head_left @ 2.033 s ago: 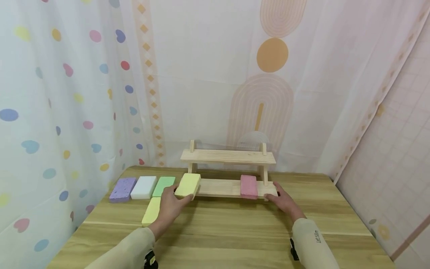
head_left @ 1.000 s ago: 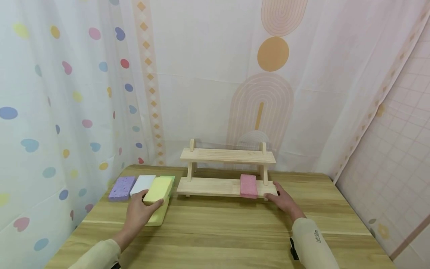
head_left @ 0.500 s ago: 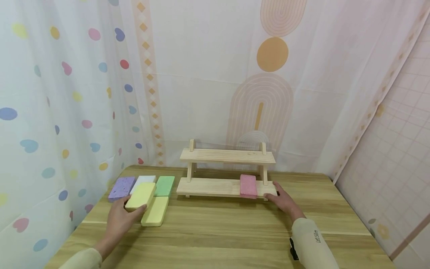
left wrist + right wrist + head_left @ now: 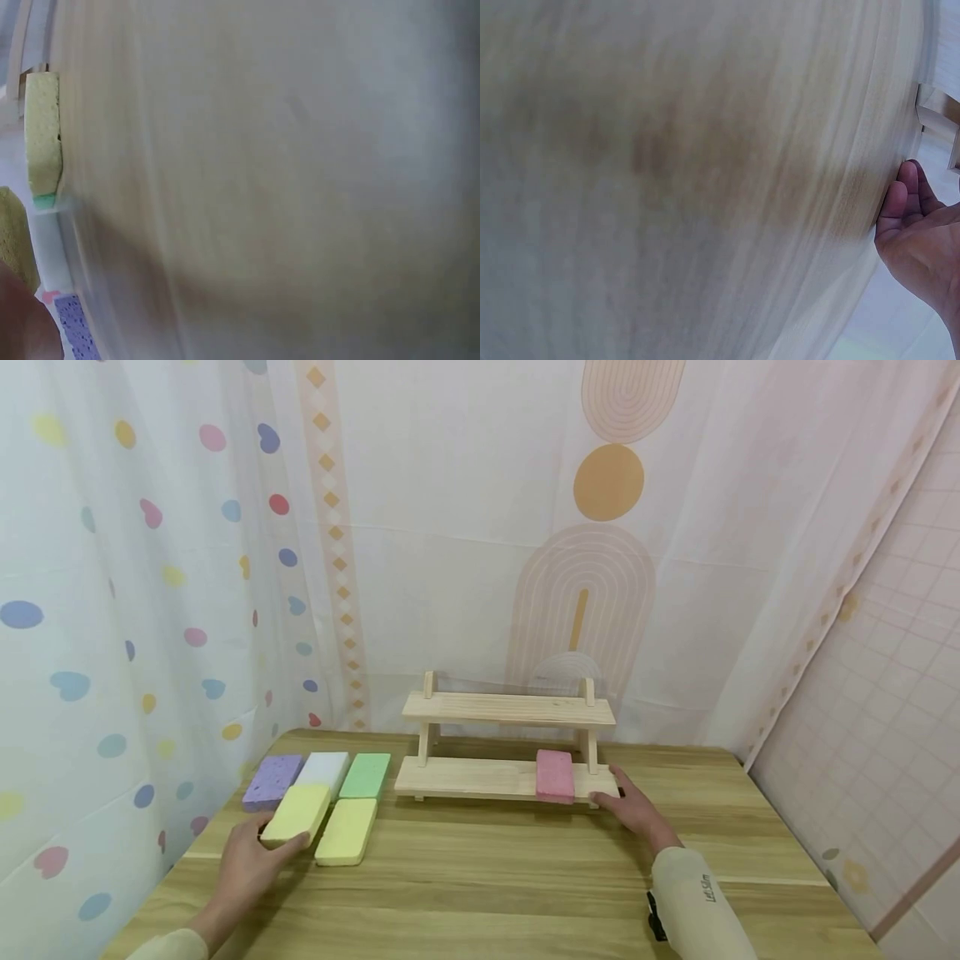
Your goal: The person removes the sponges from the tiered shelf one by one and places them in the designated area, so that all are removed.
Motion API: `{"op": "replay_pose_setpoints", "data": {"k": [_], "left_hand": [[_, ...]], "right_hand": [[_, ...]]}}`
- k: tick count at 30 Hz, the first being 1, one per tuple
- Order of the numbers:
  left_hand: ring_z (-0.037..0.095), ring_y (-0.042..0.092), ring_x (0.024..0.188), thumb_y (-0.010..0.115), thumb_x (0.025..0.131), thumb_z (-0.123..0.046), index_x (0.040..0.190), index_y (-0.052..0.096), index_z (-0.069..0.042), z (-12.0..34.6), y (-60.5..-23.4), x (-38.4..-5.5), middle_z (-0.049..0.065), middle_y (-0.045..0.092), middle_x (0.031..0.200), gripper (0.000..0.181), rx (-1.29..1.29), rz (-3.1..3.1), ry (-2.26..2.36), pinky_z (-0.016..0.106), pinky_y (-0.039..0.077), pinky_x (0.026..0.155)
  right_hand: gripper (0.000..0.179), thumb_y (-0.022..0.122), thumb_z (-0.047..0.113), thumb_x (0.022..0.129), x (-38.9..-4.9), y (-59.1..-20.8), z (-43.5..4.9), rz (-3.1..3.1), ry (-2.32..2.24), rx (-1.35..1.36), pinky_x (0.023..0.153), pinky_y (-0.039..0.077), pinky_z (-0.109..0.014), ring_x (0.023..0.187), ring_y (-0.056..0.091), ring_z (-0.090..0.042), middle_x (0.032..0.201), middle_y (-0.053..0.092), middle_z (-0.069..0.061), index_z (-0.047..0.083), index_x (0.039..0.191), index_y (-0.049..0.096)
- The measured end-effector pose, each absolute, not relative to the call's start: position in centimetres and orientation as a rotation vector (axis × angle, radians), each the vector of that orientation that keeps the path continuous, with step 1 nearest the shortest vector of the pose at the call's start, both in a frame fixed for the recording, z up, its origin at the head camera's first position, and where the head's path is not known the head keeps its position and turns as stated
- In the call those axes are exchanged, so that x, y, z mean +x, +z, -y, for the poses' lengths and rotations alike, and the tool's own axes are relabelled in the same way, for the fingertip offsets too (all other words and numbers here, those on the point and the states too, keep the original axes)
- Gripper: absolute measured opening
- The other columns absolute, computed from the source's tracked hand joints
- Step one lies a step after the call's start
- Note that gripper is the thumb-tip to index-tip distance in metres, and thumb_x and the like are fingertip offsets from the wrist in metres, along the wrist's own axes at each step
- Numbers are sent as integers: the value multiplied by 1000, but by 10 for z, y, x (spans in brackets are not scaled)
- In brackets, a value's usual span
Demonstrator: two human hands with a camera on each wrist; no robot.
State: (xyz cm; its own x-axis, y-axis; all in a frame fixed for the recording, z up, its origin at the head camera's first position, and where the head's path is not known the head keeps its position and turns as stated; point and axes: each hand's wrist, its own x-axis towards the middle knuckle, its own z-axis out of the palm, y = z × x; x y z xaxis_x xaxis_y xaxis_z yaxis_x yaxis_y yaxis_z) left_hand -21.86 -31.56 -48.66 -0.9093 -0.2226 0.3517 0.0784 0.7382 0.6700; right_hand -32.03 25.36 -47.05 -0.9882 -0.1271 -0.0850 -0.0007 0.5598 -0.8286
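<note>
My left hand point(image 4: 246, 864) pinches a yellow sponge point(image 4: 298, 814) between thumb and fingers at the table's left side, in front of a white sponge point(image 4: 324, 770). In the left wrist view this held sponge point(image 4: 15, 236) shows at the left edge, with part of the hand point(image 4: 26, 322) below it. Just right of it lies a second yellow sponge point(image 4: 347, 832). My right hand point(image 4: 636, 810) grips the right end of a two-tier wooden shelf point(image 4: 472, 777), thumb at the front edge. A pink sponge point(image 4: 554, 776) lies on the lower tier near that hand.
A purple sponge point(image 4: 272, 782) and a green sponge point(image 4: 365, 775) lie either side of the white one on the wooden table point(image 4: 510, 885). The shelf's upper tier point(image 4: 510, 708) stands close to a patterned curtain point(image 4: 457, 527).
My left hand has carried the yellow sponge from the lower tier's left end leftward and toward me, past the green and white sponges. The right hand has stayed on the shelf end.
</note>
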Motion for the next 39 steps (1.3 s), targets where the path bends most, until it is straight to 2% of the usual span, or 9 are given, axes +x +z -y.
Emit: {"op": "replay_pose_setpoints", "data": {"k": [4,16,21,26,29,32,35,36,39], "left_hand": [[29,62,94,81,83,-36,115,64,8,319,-490,-219,21,69,106,56,127,2557,-990,27,47,74],[32,62,99,81,83,-39,122,59,13,320,-495,-218,25,67,110,69,161,2623,-1035,36,48,80],[32,62,96,80,83,-39,121,60,13,321,-497,-217,24,68,108,67,171,2633,-1028,36,48,78],[25,62,89,81,83,-37,115,64,11,323,-499,-217,19,70,101,60,149,2636,-1008,31,48,73],[27,62,89,81,83,-36,114,64,10,323,-500,-216,19,70,100,58,144,2635,-1000,34,49,74],[41,60,99,78,85,-40,126,54,16,323,-499,-216,32,63,110,73,176,2658,-1009,47,50,84],[54,51,112,74,87,-45,136,39,21,324,-497,-216,44,50,122,90,220,2692,-1035,60,44,92],[57,47,117,73,87,-47,138,33,23,324,-496,-216,46,45,126,95,232,2699,-1037,63,42,94],[57,46,119,72,88,-49,139,32,23,323,-493,-218,46,44,129,97,245,2710,-1044,62,42,96]], "right_hand": [[91,59,46,97,-320,-472,-254,-2655,-1408,-106,112,14,-66,145,7,-50,161,6,-29,8,160,5],[90,59,46,97,-320,-471,-254,-2657,-1401,-104,112,16,-66,145,8,-50,161,6,-28,10,160,5],[90,59,45,97,-320,-471,-254,-2665,-1397,-108,112,16,-66,145,8,-50,160,7,-29,8,160,6],[90,60,45,97,-320,-471,-254,-2663,-1401,-109,111,16,-66,144,8,-51,160,7,-29,8,159,6],[90,59,45,97,-320,-471,-254,-2662,-1403,-110,111,16,-66,144,8,-51,160,7,-29,8,159,6],[90,60,44,97,-320,-471,-254,-2664,-1406,-111,112,16,-66,144,8,-51,160,7,-29,7,159,6],[89,60,43,97,-319,-470,-254,-2667,-1408,-109,112,16,-65,144,8,-51,160,8,-30,7,159,7],[89,60,43,97,-319,-470,-253,-2668,-1409,-111,112,16,-65,144,8,-51,160,8,-30,6,159,7],[89,60,43,97,-319,-470,-253,-2670,-1408,-109,112,17,-65,144,9,-51,160,8,-30,6,159,7]]}}
